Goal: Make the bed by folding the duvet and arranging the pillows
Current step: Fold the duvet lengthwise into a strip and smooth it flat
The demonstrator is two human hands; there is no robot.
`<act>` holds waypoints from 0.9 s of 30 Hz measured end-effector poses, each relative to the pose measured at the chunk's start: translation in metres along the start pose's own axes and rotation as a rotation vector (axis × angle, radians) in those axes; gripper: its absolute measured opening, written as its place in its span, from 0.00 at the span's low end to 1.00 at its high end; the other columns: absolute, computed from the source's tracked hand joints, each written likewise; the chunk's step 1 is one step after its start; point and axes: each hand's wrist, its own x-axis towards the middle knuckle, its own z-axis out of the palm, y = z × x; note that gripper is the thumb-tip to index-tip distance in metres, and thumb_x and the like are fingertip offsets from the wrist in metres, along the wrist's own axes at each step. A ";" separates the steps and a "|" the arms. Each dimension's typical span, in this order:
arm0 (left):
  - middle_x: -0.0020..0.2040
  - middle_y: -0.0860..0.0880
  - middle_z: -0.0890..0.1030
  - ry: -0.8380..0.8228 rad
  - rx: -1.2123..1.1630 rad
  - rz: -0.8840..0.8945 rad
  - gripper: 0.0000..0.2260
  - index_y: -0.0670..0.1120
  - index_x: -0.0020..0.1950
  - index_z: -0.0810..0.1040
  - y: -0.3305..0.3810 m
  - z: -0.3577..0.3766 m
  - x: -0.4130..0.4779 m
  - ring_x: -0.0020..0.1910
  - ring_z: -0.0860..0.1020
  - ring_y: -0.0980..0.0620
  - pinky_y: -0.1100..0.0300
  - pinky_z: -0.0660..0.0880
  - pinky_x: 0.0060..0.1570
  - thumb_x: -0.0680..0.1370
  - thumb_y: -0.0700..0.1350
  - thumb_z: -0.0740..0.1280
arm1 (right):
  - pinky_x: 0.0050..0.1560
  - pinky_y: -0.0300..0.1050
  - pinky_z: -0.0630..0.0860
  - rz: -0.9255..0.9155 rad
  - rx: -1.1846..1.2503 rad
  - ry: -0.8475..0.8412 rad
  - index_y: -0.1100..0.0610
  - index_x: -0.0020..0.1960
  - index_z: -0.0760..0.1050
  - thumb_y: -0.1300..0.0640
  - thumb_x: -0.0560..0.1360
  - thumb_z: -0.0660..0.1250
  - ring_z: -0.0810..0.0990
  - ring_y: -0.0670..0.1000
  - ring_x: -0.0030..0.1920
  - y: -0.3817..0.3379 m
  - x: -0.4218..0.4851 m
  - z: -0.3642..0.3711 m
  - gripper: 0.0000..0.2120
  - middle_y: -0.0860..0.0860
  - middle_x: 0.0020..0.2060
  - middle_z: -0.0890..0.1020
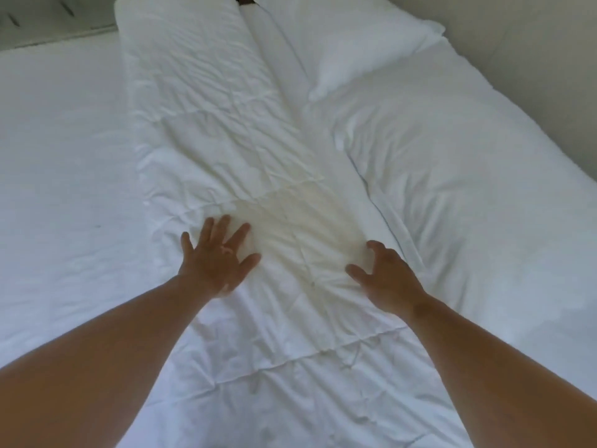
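While both bare forearms reach up from the lower corners of the frame, the left hand (219,257) lies flat on the crumpled white quilted duvet (226,140), its fingers straight and spread wide, palm down. The right hand (384,279) sits lower right of centre at the duvet's right edge, thumb stretched out toward the left hand and fingers bent like a claw with their tips on the cloth. Whether they catch any fabric cannot be told. The duvet is folded into a long, narrow band that runs from the bottom centre of the frame up to the upper left of centre, lying on the smooth white bed sheet (64,173), which shows bare along the whole left side. Stitched seams cross the band, and a faint yellowish patch shows between the two hands. To the right of the band, touching its edge, lie two plump white pillows: one white pillow (349,43) in the upper right of the frame, with a corner pointing down toward the centre, and a second white pillow (452,189) below it, filling the right side. A grey padded surface (48,17) shows in the upper left corner, and a plain grey wall (533,59) borders the bed in the upper right.
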 end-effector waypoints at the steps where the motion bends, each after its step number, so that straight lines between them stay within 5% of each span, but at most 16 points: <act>1: 0.81 0.54 0.37 0.006 -0.028 -0.034 0.34 0.64 0.80 0.40 -0.008 0.007 0.006 0.80 0.38 0.47 0.34 0.44 0.75 0.76 0.73 0.42 | 0.68 0.51 0.70 0.007 0.014 0.007 0.52 0.79 0.57 0.35 0.76 0.64 0.71 0.57 0.70 -0.011 0.020 0.001 0.39 0.56 0.72 0.70; 4: 0.81 0.55 0.35 0.037 -0.097 -0.086 0.36 0.64 0.79 0.37 -0.013 0.033 0.013 0.80 0.36 0.46 0.33 0.42 0.75 0.74 0.75 0.40 | 0.62 0.54 0.75 0.033 0.148 0.062 0.56 0.75 0.63 0.28 0.73 0.62 0.76 0.60 0.64 -0.043 0.075 0.008 0.42 0.57 0.65 0.76; 7: 0.81 0.54 0.36 0.099 -0.110 -0.113 0.36 0.62 0.79 0.36 -0.006 0.067 0.008 0.80 0.35 0.48 0.35 0.40 0.76 0.74 0.74 0.36 | 0.59 0.54 0.74 0.093 0.181 0.115 0.58 0.70 0.67 0.31 0.77 0.58 0.77 0.63 0.62 -0.039 0.100 0.026 0.35 0.59 0.61 0.79; 13: 0.83 0.51 0.51 0.110 -0.095 -0.124 0.34 0.56 0.82 0.52 -0.008 0.101 -0.024 0.81 0.49 0.47 0.35 0.52 0.75 0.79 0.70 0.43 | 0.54 0.55 0.75 0.121 0.056 0.068 0.58 0.61 0.69 0.35 0.80 0.53 0.79 0.64 0.56 -0.005 0.097 0.045 0.27 0.62 0.54 0.81; 15: 0.82 0.50 0.52 0.117 -0.147 -0.121 0.34 0.57 0.82 0.53 -0.013 0.087 -0.015 0.81 0.50 0.47 0.34 0.53 0.74 0.79 0.70 0.43 | 0.55 0.56 0.75 0.002 -0.120 0.188 0.59 0.65 0.67 0.44 0.80 0.59 0.77 0.63 0.58 -0.022 0.113 0.036 0.21 0.61 0.58 0.78; 18: 0.82 0.48 0.52 0.304 -0.214 -0.160 0.32 0.59 0.81 0.50 -0.026 0.048 0.030 0.81 0.51 0.46 0.32 0.53 0.74 0.79 0.70 0.43 | 0.68 0.61 0.68 -0.448 -0.271 0.386 0.56 0.77 0.61 0.51 0.73 0.67 0.67 0.62 0.72 -0.080 0.152 0.019 0.34 0.59 0.73 0.66; 22: 0.82 0.52 0.38 0.376 -0.162 -0.264 0.31 0.62 0.80 0.38 -0.050 -0.012 0.133 0.81 0.39 0.48 0.35 0.42 0.76 0.79 0.69 0.40 | 0.78 0.66 0.48 -0.849 -0.457 0.142 0.45 0.81 0.50 0.32 0.77 0.55 0.46 0.56 0.81 -0.195 0.212 0.039 0.37 0.52 0.82 0.48; 27: 0.81 0.56 0.35 0.193 -0.060 -0.316 0.34 0.65 0.78 0.35 -0.088 0.035 0.181 0.80 0.35 0.49 0.34 0.39 0.75 0.74 0.75 0.35 | 0.78 0.62 0.38 -0.698 -0.664 0.021 0.40 0.81 0.39 0.22 0.73 0.41 0.38 0.49 0.81 -0.170 0.306 0.066 0.42 0.43 0.82 0.40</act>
